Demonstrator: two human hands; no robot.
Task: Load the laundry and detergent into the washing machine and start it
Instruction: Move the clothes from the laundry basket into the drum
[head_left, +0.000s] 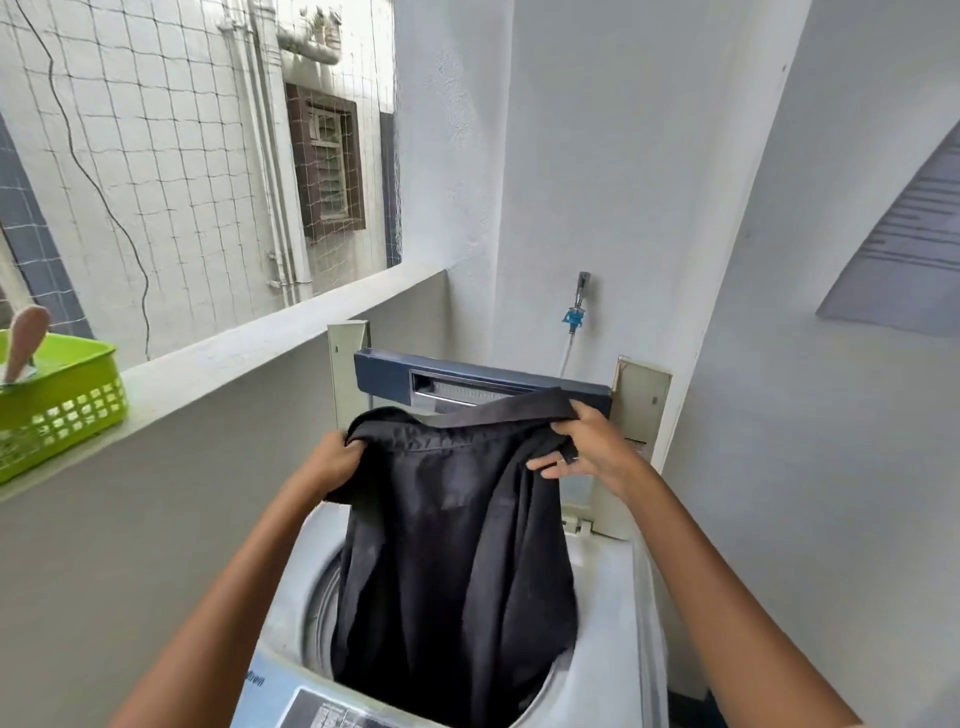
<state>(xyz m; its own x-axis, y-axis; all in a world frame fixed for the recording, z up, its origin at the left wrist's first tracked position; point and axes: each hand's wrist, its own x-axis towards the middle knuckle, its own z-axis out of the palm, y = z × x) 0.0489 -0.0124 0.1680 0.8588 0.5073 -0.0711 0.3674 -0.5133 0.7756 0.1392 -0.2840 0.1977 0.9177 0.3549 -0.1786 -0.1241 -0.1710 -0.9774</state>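
Note:
A black garment (457, 545) hangs spread between both hands over the open drum of a white top-loading washing machine (608, 613). My left hand (335, 460) grips its upper left corner. At the upper right edge, my right hand (587, 447) pinches the cloth. The garment's lower part drops into the drum and hides the inside. The machine's blue-edged lid (395, 376) stands folded upright at the back. Its control panel (332, 712) shows at the bottom of the view.
A green plastic basket (67, 395) with a pale scoop handle sits on the concrete ledge (249, 343) to the left. A water tap with a blue fitting (575, 312) is on the wall behind the machine. White walls close in on the right.

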